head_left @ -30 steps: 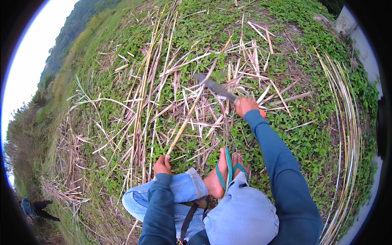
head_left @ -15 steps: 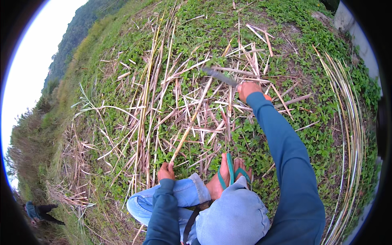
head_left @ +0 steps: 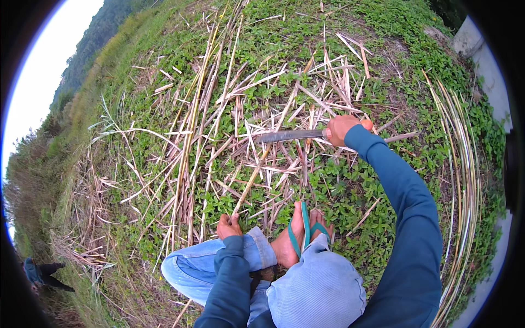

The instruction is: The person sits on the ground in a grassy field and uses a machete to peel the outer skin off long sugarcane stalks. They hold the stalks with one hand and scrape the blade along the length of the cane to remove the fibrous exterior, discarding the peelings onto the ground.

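My left hand, low and near my bent knee, is closed on the near end of a yellowish cane stalk. The stalk slants away to the upper right over the littered ground. Farther out, my right hand grips a machete by its handle, most of which the fingers hide. Its dark blade points left and crosses over the stalk partway along. Whether the edge touches the stalk, I cannot tell.
Dry husks and split pieces litter the green plants. Long stalks lie to the left, a bundle of thin canes to the right. My sandalled foot is close by. Another person is far off at lower left.
The machete has swung nearer to me, its blade turning from slanted to nearly level across the stalk. My left hand keeps its hold on the stalk and has shifted slightly right.
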`<state>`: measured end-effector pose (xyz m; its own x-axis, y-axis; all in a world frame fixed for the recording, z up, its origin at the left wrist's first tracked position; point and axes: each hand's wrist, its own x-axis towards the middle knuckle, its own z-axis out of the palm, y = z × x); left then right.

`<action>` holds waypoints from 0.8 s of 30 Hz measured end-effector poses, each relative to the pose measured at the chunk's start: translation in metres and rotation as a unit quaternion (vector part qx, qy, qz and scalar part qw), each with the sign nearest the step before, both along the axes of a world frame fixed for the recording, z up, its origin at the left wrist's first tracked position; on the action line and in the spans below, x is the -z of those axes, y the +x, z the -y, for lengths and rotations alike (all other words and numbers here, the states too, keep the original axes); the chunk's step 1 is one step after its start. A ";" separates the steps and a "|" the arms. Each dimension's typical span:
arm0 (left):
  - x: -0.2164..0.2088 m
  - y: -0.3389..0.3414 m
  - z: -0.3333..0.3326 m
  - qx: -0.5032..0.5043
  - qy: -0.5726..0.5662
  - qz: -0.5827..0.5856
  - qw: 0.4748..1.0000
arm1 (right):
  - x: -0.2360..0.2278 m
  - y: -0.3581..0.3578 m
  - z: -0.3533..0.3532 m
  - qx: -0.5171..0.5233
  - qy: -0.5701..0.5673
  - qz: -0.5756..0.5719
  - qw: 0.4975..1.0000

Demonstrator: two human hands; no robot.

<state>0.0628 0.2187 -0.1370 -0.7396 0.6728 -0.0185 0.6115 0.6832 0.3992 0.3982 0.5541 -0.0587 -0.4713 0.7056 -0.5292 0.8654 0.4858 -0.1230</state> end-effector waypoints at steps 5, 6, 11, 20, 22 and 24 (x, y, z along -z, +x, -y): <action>0.005 0.001 -0.002 -0.003 0.010 0.017 1.000 | 0.017 0.012 -0.051 0.253 0.054 -0.023 0.966; 0.005 0.002 -0.005 -0.005 0.008 0.019 1.000 | 0.018 0.010 -0.052 0.236 0.057 -0.022 0.970; 0.008 0.003 0.011 -0.006 -0.012 0.064 0.998 | 0.037 0.025 -0.022 0.097 0.075 0.005 0.992; 0.010 -0.015 0.015 0.002 -0.067 0.046 0.997 | 0.060 0.033 -0.003 0.199 0.061 -0.064 0.976; 0.004 -0.020 0.013 0.020 -0.101 0.038 0.994 | 0.068 0.044 0.019 0.215 0.051 -0.060 0.973; -0.015 -0.028 0.007 0.039 -0.116 0.049 0.991 | 0.076 0.050 0.035 0.269 0.060 -0.076 0.958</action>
<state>0.0353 0.2118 -0.1221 -0.6718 0.6979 -0.2481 0.6327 0.7149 0.2977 0.4486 0.5195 -0.1347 -0.0874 0.9192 -0.3839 0.9712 -0.0070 -0.2380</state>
